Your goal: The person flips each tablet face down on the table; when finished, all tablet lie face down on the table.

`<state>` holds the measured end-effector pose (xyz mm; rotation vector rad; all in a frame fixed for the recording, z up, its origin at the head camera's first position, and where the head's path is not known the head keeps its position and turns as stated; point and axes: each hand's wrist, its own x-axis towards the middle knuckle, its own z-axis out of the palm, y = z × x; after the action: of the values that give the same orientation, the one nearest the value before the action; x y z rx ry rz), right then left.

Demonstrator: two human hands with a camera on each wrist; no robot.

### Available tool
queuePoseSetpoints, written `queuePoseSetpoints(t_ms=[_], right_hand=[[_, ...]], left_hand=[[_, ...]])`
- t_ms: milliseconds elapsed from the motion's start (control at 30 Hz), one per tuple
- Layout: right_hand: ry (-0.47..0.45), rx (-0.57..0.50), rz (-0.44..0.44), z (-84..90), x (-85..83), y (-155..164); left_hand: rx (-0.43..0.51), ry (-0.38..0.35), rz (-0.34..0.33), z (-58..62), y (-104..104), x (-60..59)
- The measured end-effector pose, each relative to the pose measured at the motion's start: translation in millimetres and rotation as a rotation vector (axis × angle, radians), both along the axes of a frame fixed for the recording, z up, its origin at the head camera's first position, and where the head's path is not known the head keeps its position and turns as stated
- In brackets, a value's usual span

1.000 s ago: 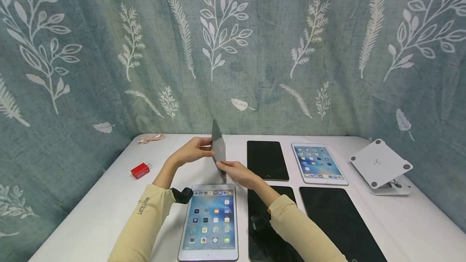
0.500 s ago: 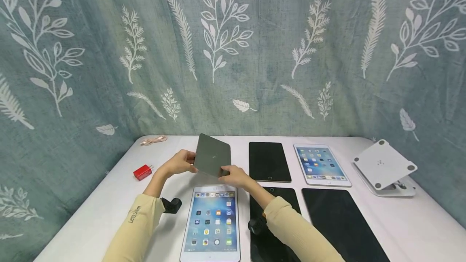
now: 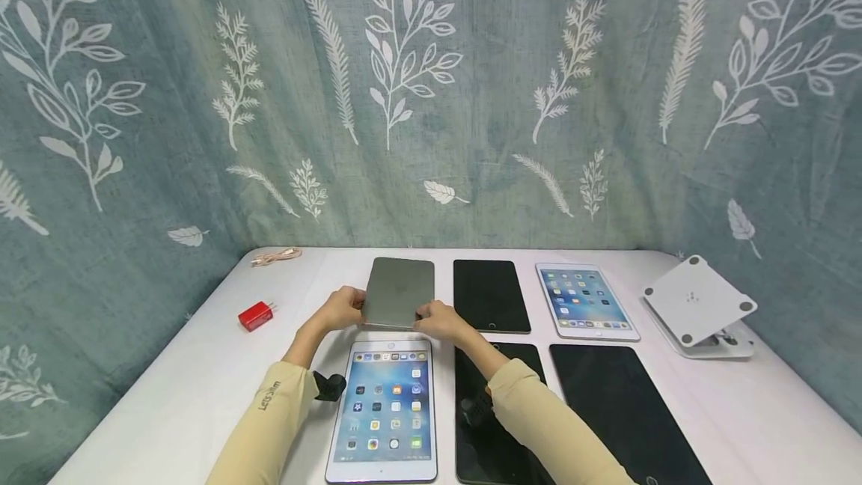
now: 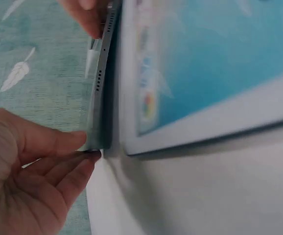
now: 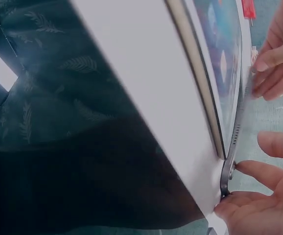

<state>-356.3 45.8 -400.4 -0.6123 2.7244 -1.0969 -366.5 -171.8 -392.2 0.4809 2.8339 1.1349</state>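
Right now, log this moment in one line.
left hand: grips gray tablet at left; right hand: touches its right side; nearest lit tablet: face up

**Lighting and Focus: Head View Sound, Wrist Views Impaired**

Head view: bright, even illumination. Tabletop [image 3: 195, 395] well exposed around the left fingers [image 3: 353, 304] and right fingers [image 3: 431, 314]; faint, soft-edged shadow below the left ones. Curtain [image 3: 471, 171] above them legible, its print stretched toward the far sides.

Left wrist view: muted, hazy. Right of the left fingers, the lit tablet [image 4: 215, 68] is blurred, icons smeared; the perforated edge of the grey tablet [image 4: 101, 83], above them, reads more clearly. Diffuse shadow to their lower right.

Right wrist view: uneven. Far upper left of the right fingers, a white patch [image 5: 3, 71] stands out against near-black shade. Lit tablet above them blurred.
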Motion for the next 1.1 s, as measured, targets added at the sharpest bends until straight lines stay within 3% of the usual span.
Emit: queuePoseSetpoints(t_ms=[133, 333, 533, 667, 933, 1100], right_hand=[[-0.018, -0.001, -0.008, -0.5, -1.5, -1.6], [-0.018, 0.037, -0.004, -2.3, -1.9, -4.6], [-0.044, 0.011, 0.017, -1.1, -4.3, -2.6], [-0.052, -0.049, 0.013, 6.6, -8.8, 11.6], [0.02, -0.001, -0.172, 14.9, -19.4, 76.8], [0.035, 0.052, -0.264, 10.6, -14.9, 104.8]], left_hand=[[-0.083, -0.015, 0.032, 0.8, 5.4, 1.5], [-0.255, 0.037, 0.082, -2.8, 15.6, 2.5], [-0.308, 0.079, 0.113, -5.5, 18.6, 2.0], [-0.317, 0.074, 0.089, -0.1, 28.4, 3.3], [-0.406, 0.09, -0.022, 17.6, 84.3, 1.4], [-0.399, 0.063, -0.077, 12.2, 115.1, -6.1]])
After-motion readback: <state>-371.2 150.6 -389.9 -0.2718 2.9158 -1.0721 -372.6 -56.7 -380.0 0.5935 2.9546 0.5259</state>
